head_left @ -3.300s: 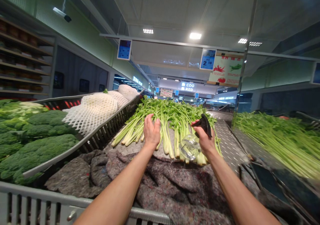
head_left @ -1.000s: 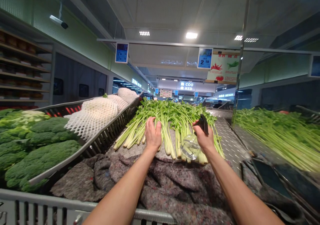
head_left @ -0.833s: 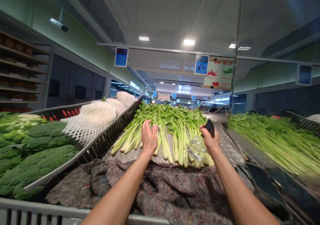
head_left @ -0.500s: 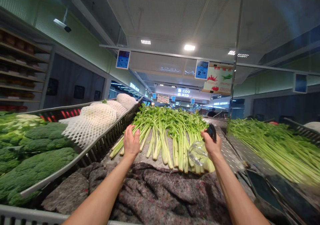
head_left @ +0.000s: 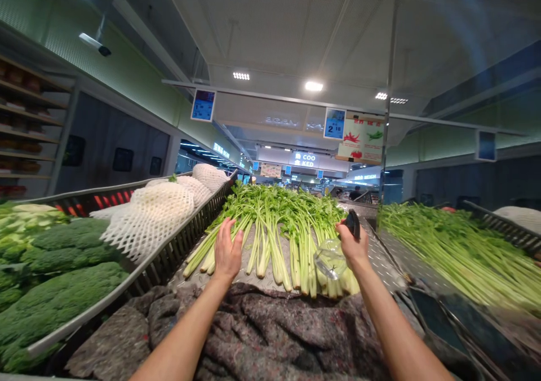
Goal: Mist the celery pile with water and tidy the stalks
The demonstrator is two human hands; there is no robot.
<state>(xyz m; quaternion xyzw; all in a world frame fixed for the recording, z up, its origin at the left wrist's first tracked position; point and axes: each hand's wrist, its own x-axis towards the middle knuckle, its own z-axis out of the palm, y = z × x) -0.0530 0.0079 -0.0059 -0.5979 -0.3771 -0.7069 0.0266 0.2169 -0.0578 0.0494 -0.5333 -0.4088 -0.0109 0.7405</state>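
Observation:
Green celery [head_left: 270, 251] lies fanned out on a metal tread-plate shelf [head_left: 249, 277], leafy tops away from me and pale stalk ends toward me. My right hand [head_left: 354, 247] is closed around a spray bottle with a black head [head_left: 353, 223] and a clear body [head_left: 332, 258], in front of the right-hand stalks. My left hand [head_left: 228, 251] is at the left part of the celery, fingers raised and apart, holding nothing. Whether its fingertips touch the stalks I cannot tell.
A crumpled grey-brown blanket [head_left: 270, 336] covers the shelf's front. On the left, a black crate wall [head_left: 169, 248] borders broccoli [head_left: 76, 291] and net-wrapped produce [head_left: 156, 209]. A mirror panel [head_left: 443, 172] stands on the right. Price signs [head_left: 335, 123] hang above.
My left hand has moved slightly right and its fingers have spread a little. My right hand still holds the spray bottle. The camera view has shifted slightly.

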